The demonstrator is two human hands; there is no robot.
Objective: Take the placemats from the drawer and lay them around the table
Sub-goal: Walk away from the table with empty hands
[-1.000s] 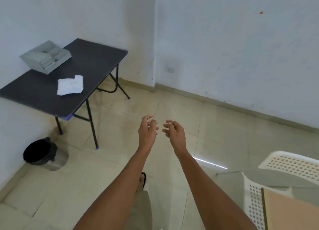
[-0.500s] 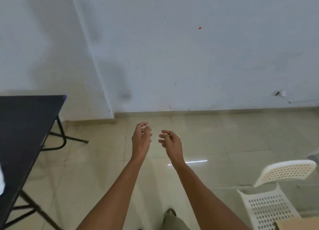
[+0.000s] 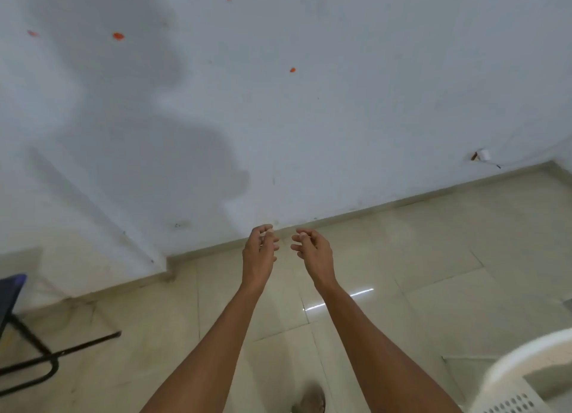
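Both bare forearms reach forward and slightly inward from the bottom of the view. The left hand [image 3: 259,251] and right hand [image 3: 313,251] hang side by side, near each other but apart, backs toward the camera. Their fingers curl loosely inward and hold nothing.

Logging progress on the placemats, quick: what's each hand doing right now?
Left hand: open, fingers loosely curled, holding nothing.
Right hand: open, fingers loosely curled, holding nothing.
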